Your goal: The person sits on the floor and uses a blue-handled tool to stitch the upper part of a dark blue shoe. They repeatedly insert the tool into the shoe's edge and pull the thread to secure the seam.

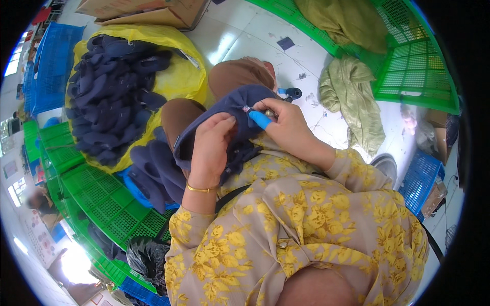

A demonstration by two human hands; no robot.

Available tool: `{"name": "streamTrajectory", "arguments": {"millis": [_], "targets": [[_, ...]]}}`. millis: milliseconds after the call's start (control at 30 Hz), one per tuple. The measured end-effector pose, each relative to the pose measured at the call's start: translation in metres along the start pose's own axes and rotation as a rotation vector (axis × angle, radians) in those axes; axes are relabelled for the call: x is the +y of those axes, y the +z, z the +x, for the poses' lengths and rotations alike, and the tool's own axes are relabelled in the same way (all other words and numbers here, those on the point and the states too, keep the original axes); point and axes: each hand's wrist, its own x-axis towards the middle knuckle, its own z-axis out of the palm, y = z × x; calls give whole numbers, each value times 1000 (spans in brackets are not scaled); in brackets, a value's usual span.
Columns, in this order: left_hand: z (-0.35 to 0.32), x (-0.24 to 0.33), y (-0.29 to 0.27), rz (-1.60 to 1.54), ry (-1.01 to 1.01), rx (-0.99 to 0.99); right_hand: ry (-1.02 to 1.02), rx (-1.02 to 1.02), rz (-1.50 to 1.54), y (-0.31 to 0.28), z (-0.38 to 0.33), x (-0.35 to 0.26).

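A navy cloth piece (201,130), soft and rounded like a hat, lies across my lap and knees. Its near-left edge is pinched between the thumb and fingers of my left hand (210,148), which wears a gold bangle at the wrist. My right hand (288,125) is closed at the cloth's right side, a blue cover on one digit. A small metal tool (270,113) shows partly in its fingers; its kind is hidden. By the fingertips, a tiny pale and reddish spot sits on the cloth. More navy pieces (155,171) are heaped beside my left thigh.
A yellow bag (178,76) full of navy pieces stands at the left. Green crates (112,196) line the left side, and another green crate (416,76) is far right. Olive cloth (352,97) trails onto the floor. A cardboard box (148,13) stands at the back.
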Motion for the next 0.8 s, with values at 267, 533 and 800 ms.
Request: {"name": "streamTrajectory", "arguments": {"millis": [267, 533, 800], "targets": [[-5, -6, -2, -46, 15, 41, 18, -91, -36, -1, -7, -3], [-6, -6, 4, -50, 35, 70, -63, -30, -84, 8, -4, 1], [-2, -5, 17, 154, 54, 177, -105, -30, -99, 11, -4, 5]]}}
